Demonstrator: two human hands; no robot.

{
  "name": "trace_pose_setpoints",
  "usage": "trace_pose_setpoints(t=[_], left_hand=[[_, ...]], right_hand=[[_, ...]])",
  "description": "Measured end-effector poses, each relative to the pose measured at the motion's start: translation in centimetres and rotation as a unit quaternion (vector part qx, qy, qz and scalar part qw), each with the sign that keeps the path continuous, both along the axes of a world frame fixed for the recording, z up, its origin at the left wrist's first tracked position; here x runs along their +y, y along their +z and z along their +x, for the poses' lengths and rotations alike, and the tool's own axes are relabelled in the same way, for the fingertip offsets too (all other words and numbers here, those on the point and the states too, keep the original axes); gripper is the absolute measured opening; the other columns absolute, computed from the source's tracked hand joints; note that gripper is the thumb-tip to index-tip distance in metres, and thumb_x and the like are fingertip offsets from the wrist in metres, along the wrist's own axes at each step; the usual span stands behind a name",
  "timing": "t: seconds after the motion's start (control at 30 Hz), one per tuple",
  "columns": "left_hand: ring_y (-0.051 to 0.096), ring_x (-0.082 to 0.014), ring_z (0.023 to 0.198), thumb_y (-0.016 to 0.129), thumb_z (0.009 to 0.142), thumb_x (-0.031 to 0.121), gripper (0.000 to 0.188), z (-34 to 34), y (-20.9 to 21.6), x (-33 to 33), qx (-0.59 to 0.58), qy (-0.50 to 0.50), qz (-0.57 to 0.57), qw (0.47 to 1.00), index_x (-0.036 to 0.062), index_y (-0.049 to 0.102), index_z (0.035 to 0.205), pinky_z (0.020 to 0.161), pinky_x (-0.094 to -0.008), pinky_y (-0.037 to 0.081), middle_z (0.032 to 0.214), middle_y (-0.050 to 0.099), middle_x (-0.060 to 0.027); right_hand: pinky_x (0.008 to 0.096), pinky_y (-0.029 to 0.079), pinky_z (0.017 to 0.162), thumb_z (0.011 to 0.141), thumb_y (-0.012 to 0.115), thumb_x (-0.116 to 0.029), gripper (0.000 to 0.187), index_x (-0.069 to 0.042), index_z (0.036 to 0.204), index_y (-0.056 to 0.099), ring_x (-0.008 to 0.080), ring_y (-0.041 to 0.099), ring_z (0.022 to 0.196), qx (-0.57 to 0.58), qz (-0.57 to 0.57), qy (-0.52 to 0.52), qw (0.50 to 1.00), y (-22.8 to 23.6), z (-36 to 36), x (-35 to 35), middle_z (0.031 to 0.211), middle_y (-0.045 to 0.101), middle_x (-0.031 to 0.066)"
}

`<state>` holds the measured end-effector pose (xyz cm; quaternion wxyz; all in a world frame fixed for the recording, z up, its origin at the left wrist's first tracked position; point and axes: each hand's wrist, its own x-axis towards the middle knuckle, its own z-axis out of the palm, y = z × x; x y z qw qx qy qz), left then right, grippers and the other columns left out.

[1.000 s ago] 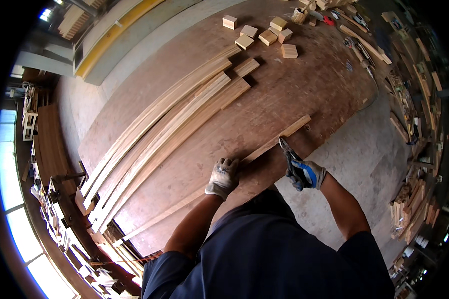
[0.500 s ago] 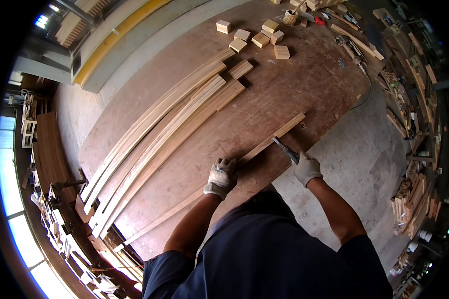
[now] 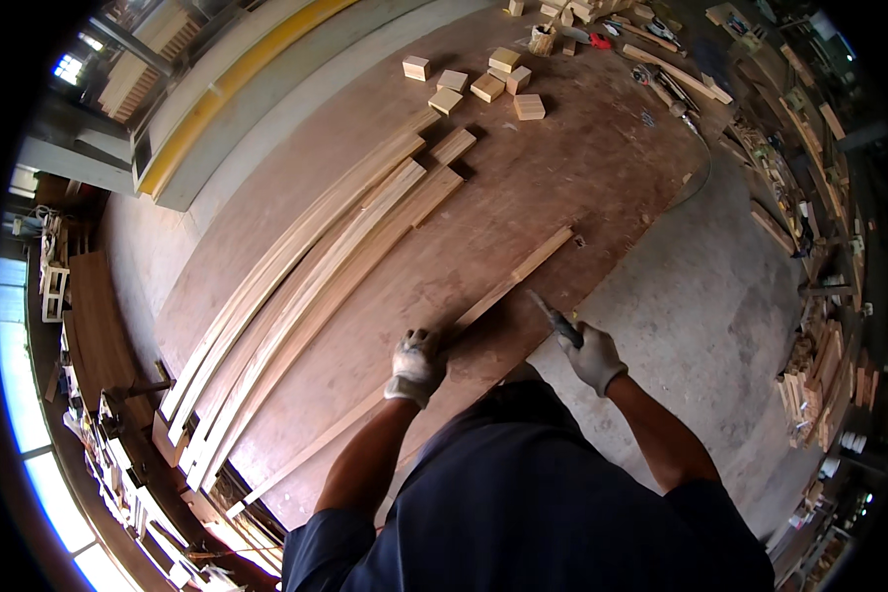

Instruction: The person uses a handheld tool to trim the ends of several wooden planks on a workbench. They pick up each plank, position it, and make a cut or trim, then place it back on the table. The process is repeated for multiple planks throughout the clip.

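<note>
A long, narrow wooden strip point(image 3: 531, 266) lies slantwise along the near side of the brown worktable point(image 3: 523, 192). My left hand point(image 3: 416, 368), in a pale work glove, is closed around its middle. Beyond the table's near edge, my gloved right hand point(image 3: 595, 361) grips a hand tool point(image 3: 556, 318) with a dark handle and a narrow grey metal end; its exact kind is unclear. The tool points toward the strip but sits apart from it.
Several long wooden boards point(image 3: 311, 247) lie side by side left of the strip. Small wood blocks point(image 3: 487, 87) sit toward the far end, near a round brush pot point(image 3: 542, 39). Stacked offcuts point(image 3: 814, 385) line the right, beyond the concrete floor point(image 3: 691, 306).
The tool in my right hand has come away from the strip, its metal end swinging slightly lower. My left hand keeps its hold. The whole view has shifted a little.
</note>
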<state>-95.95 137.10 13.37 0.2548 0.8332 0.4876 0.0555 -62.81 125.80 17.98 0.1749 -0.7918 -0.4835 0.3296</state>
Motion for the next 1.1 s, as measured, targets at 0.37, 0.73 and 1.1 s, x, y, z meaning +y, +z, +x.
trace_pose_setpoints(t=[0.37, 0.73, 1.1], left_hand=[[0.062, -0.0368, 0.1, 0.078, 0.084, 0.025, 0.027, -9.3, 0.9, -3.8, 0.051, 0.061, -0.024, 0.997, 0.0127, 0.075, 0.107, 0.085, -0.049, 0.052, 0.101, 0.07, -0.0145], [0.061, -0.0398, 0.103, 0.077, 0.084, 0.027, 0.031, 1.2, 1.5, 0.0, -0.008, 0.024, -0.018, 1.0, 0.0103, 0.072, 0.111, 0.087, -0.0514, 0.051, 0.106, 0.068, -0.0173], [0.059, -0.0422, 0.101, 0.074, 0.079, 0.017, 0.042, 0.9, -1.1, -0.2, -0.012, 0.002, 0.024, 1.0, 0.0096, 0.066, 0.12, 0.086, -0.0532, 0.051, 0.106, 0.065, -0.0191]], right_hand=[[0.035, 0.058, 0.066, 0.104, 0.057, -0.022, 0.025, 0.002, 0.103, 0.066, 0.0216, 0.071, 0.074, 0.379, -0.179, -0.247, 0.874, -3.7, 3.8, -3.7, 0.087, 0.07, 0.0108], [0.052, 0.053, 0.086, 0.094, 0.063, -0.033, 0.034, -0.001, 0.1, 0.069, 0.0447, 0.068, 0.099, -0.005, -0.164, -0.005, 0.986, 1.4, -0.3, 2.8, 0.101, 0.071, 0.0266], [0.0503, 0.055, 0.089, 0.094, 0.062, -0.036, 0.036, -0.001, 0.104, 0.069, 0.0431, 0.069, 0.102, -0.143, -0.135, 0.028, 0.98, 2.1, -1.6, 5.2, 0.105, 0.072, 0.0253]])
